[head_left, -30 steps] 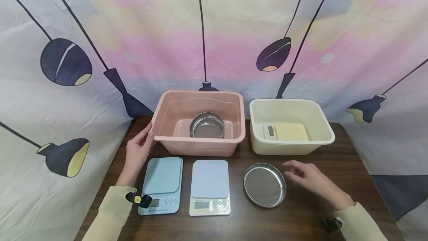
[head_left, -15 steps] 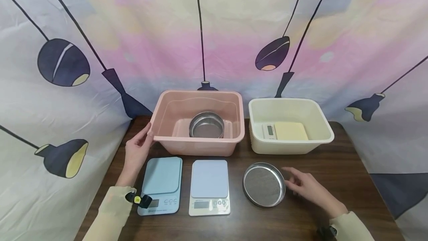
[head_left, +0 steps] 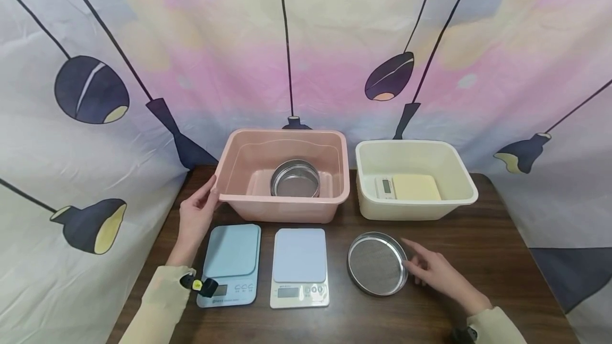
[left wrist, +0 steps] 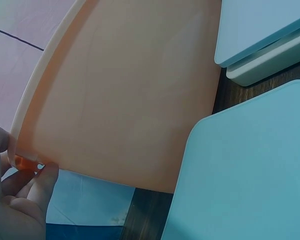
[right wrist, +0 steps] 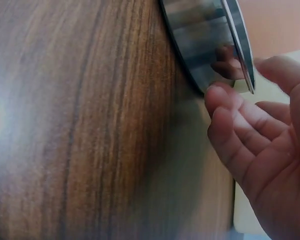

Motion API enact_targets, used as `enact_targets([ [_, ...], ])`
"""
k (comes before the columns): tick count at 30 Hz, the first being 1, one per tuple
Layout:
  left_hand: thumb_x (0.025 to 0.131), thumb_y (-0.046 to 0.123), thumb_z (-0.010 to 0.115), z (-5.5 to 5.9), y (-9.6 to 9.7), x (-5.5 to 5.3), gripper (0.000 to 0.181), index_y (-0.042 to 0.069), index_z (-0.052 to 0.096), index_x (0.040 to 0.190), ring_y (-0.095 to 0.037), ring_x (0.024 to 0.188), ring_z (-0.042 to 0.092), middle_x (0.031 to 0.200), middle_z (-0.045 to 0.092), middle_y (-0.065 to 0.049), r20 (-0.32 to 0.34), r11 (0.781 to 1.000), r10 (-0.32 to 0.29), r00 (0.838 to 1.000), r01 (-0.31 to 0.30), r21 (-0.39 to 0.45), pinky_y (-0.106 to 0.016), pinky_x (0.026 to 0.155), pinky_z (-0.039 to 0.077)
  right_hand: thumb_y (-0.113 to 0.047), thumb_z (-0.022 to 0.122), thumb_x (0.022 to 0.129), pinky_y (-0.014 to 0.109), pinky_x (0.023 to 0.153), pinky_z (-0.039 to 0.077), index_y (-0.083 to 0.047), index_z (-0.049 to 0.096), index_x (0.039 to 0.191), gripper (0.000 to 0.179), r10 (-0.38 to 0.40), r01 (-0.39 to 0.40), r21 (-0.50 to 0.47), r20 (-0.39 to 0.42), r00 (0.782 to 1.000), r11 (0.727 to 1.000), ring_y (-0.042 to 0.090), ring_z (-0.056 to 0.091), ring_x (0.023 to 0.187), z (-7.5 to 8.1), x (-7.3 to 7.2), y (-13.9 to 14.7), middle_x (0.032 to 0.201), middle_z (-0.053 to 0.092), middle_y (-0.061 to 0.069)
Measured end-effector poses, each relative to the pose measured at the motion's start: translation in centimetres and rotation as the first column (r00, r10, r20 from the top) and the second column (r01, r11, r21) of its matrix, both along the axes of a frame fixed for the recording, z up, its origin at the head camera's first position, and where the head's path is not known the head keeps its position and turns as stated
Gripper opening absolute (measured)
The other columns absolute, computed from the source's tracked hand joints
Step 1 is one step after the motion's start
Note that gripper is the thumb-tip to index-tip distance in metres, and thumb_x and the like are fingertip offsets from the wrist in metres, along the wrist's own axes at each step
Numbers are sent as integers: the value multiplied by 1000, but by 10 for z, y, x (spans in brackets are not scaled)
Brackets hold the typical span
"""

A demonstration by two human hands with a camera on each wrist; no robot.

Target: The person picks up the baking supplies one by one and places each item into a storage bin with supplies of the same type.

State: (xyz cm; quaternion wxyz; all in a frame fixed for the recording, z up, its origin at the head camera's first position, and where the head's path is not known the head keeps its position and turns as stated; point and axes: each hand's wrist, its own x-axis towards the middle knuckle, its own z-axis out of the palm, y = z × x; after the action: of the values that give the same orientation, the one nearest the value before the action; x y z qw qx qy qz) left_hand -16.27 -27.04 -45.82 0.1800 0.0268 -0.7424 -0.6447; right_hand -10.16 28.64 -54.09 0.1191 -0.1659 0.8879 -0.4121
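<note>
My left hand pinches the left rim of a pink plastic basin; the left wrist view shows thumb and fingers on the basin's corner. Inside the basin sits a round metal sieve. A second round metal sieve lies mesh-up on the table at front right. Beside its right edge is my right hand, thumb and forefinger spread. In the right wrist view, the fingertips come right at the sieve's shiny side wall, with the thumb close to its rim.
A cream plastic basin stands back right, with a kitchen scale and a yellow block inside. Blue and white kitchen scales lie before the pink basin. A printed curtain hangs behind the wooden table.
My right hand has moved slightly left, up to the front sieve's edge, its thumb and forefinger spreading. The left hand stays on the pink basin's rim.
</note>
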Motion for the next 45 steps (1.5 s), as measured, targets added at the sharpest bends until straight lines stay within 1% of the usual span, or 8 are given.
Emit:
enact_targets([
  [4, 105, 8, 61, 0, 0, 1, 42, -1, 57, 146, 5, 99, 70, 147, 54, -28, 7, 1000, -4, 1000, 4, 11, -13, 83, 57, -24, 68, 103, 28, 50, 55, 3, 43, 153, 62, -15, 15, -2, 21, 1000, 1000, 7, 59, 58, -4, 1, 1, 73, 64, -6],
  [6, 105, 8, 61, 0, 0, 1, 42, 0, 57, 146, 5, 99, 70, 147, 55, -27, 7, 1000, -6, 1000, 6, 11, -13, 83, 57, -23, 67, 103, 28, 49, 55, 3, 43, 153, 62, -13, 13, -13, 14, 1000, 1000, 7, 59, 57, -5, 2, 1, 73, 64, -6],
  [12, 106, 8, 60, -1, 0, 0, 42, -1, 57, 146, 5, 99, 70, 146, 54, -29, -1, 1000, -2, 1000, 2, -1, -13, 83, 57, -21, 66, 104, 29, 49, 55, 2, 40, 155, 63, -16, 17, -57, 19, 1000, 998, 7, 61, 57, -3, 3, -1, 74, 65, -6],
  [23, 106, 8, 59, -2, -1, -2, 41, 0, 56, 147, 5, 102, 69, 148, 53, -28, -9, 1000, -6, 1000, 5, -12, -14, 85, 57, -10, 65, 103, 30, 49, 56, 3, 36, 157, 62, 9, -6, -115, 28, 1000, 993, 9, 61, 57, -4, 3, -2, 73, 65, -5],
  [28, 106, 9, 59, -1, 0, -2, 41, 0, 56, 146, 5, 102, 69, 148, 53, -27, -4, 1000, -6, 1000, 6, -21, -15, 85, 57, -7, 65, 101, 29, 50, 56, 1, 34, 159, 66, 15, -11, -112, 32, 999, 994, 10, 62, 58, -2, 2, -3, 72, 65, -4],
  [37, 106, 8, 60, -2, -1, -2, 42, -1, 56, 146, 6, 101, 69, 149, 53, -27, -1, 1000, -3, 1000, 3, -19, -14, 84, 57, 6, 63, 93, 30, 49, 56, -2, 37, 159, 72, 31, -32, -80, -15, 999, 996, 8, 62, 57, -5, 5, -2, 71, 62, -7],
  [45, 105, 8, 60, -3, -2, -1, 41, -1, 57, 146, 5, 100, 69, 146, 54, -30, 6, 1000, -4, 1000, 4, -6, -14, 84, 57, 10, 62, 90, 29, 48, 56, -6, 43, 156, 71, 39, -45, -59, -90, 995, 997, 6, 60, 56, 6, 4, -1, 71, 61, -11],
])
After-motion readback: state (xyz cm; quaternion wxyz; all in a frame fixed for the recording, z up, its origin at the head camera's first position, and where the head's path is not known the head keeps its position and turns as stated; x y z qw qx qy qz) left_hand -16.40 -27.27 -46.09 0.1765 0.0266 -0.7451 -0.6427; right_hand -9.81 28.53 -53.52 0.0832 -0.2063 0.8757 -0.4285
